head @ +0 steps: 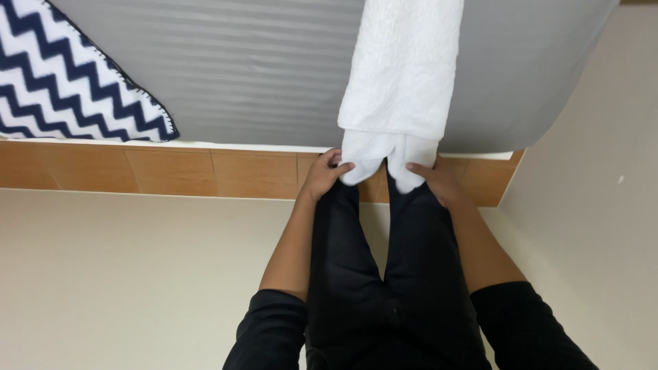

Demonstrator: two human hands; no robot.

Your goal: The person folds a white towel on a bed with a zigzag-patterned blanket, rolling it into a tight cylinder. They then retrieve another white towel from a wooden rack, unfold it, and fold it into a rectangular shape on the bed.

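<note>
Head view: left hand (327,171), right hand (430,175) each grip clenched on white towel (401,75) ends, bed (240,68) edge.

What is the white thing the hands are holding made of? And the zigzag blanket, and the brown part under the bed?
The white towel looks like soft, nubbly terry cloth; the left hand and right hand pinch its hanging ends. The zigzag blanket seems to be fuzzy fleece with a stitched edge. The brown bed frame shows wood grain, though it may be laminate.
</note>
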